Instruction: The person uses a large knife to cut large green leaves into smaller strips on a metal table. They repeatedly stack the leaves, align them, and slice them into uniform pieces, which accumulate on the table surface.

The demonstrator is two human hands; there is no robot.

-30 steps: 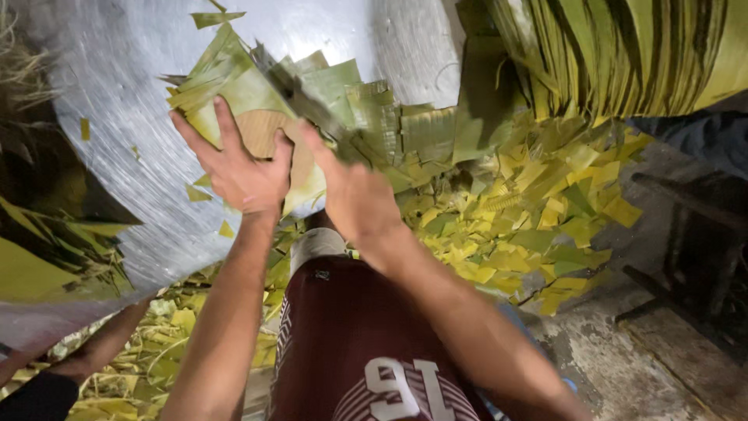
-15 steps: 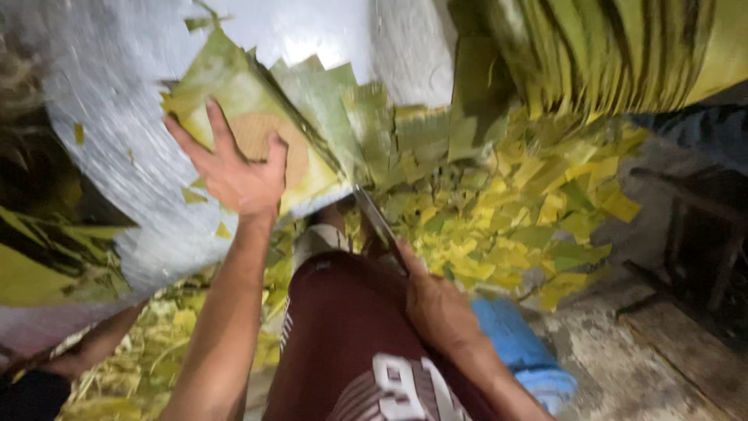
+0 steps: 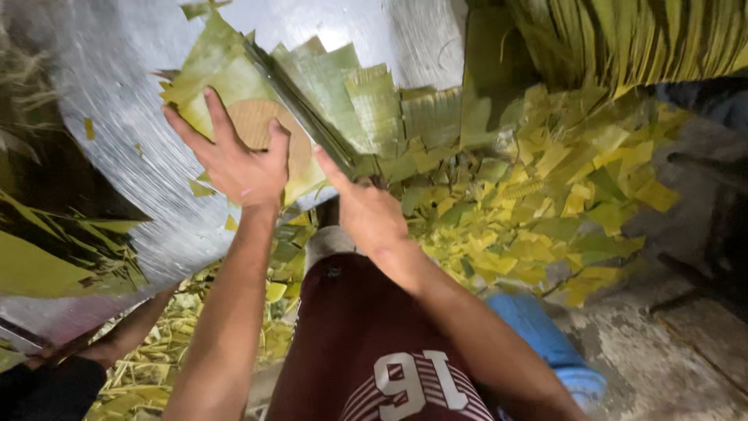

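Landmark: round silvery metal tray [image 3: 117, 179], tilted, filling the upper left. Below its lower left edge, another person's forearm [image 3: 117, 343] in a dark sleeve, over leaf scraps on the ground. Left hand [image 3: 234, 160] is spread open, palm flat on a stack of green leaves [image 3: 312, 93] with a round tan template [image 3: 261, 129] on top, pressed against the tray's right half; fingers straddle the disc. Right hand [image 3: 366, 210] sits just right of the tray's lower edge, index finger extended up to the stack's edge, other fingers curled; can't tell if it grips anything. Wearer's maroon shorts [image 3: 366, 343] below the tray. Right of the tray: heap of yellow-green leaf trimmings [image 3: 530, 203], hanging bundle of long leaves [image 3: 623, 39] above it, a blue object [image 3: 545, 343] on the concrete floor [image 3: 686, 366] below.
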